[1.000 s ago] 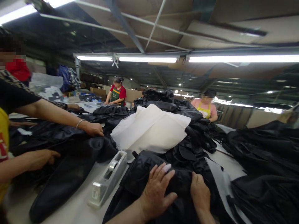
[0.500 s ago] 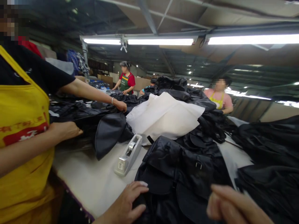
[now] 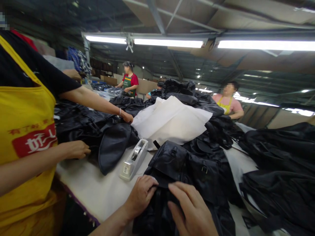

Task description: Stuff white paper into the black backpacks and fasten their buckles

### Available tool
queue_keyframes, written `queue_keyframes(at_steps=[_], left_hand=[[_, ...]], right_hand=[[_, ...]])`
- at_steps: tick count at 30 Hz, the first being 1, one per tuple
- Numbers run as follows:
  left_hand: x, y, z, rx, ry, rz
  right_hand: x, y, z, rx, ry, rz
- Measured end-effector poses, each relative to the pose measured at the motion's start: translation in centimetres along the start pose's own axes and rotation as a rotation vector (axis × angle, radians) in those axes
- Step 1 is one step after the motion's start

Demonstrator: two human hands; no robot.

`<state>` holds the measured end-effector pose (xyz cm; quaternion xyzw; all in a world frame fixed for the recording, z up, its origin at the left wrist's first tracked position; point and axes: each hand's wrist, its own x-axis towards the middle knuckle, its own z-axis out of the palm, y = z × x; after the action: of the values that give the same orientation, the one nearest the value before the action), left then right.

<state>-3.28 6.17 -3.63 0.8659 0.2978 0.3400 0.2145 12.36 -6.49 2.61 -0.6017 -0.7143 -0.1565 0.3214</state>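
Observation:
A black leather-look backpack (image 3: 169, 157) with flap pockets and a small metal buckle lies on the table before me. My left hand (image 3: 142, 193) pinches the edge of a pocket flap (image 3: 162, 180) between thumb and fingers. Over the same pocket is my right hand (image 3: 193, 206), its fingers apart and slightly bent, with nothing held in them. Its fingertips come close to the flap's right side; whether they touch is unclear. A grey tape dispenser (image 3: 134, 160) stands on the table just beyond my left hand.
White sheets (image 3: 169, 121) lie across piled black bags behind the backpack. More black bags (image 3: 275, 186) cover the right side. At the left, a co-worker in a yellow apron (image 3: 29, 131) handles a black piece (image 3: 114, 147). Other people work farther back.
My right hand has moved left from the bag's right side to the front pocket. The left hand has shifted slightly up and closed on the flap edge.

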Motion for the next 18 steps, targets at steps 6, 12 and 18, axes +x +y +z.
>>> queue_keyframes(at_steps=[6, 12, 18], left_hand=[[2.4, 1.0, -0.8, -0.036, 0.015, 0.035], [7.5, 0.9, -1.4, -0.191, 0.149, -0.047], [14.5, -1.1, 1.5, -0.197, 0.162, 0.011]], right_hand=[[1.8, 1.8, 5.4, 0.165, -0.166, 0.041], [5.5, 6.6, 7.8, 0.443, -0.1, 0.576], [6.8, 7.6, 10.1, 0.436, -0.088, 0.662]])
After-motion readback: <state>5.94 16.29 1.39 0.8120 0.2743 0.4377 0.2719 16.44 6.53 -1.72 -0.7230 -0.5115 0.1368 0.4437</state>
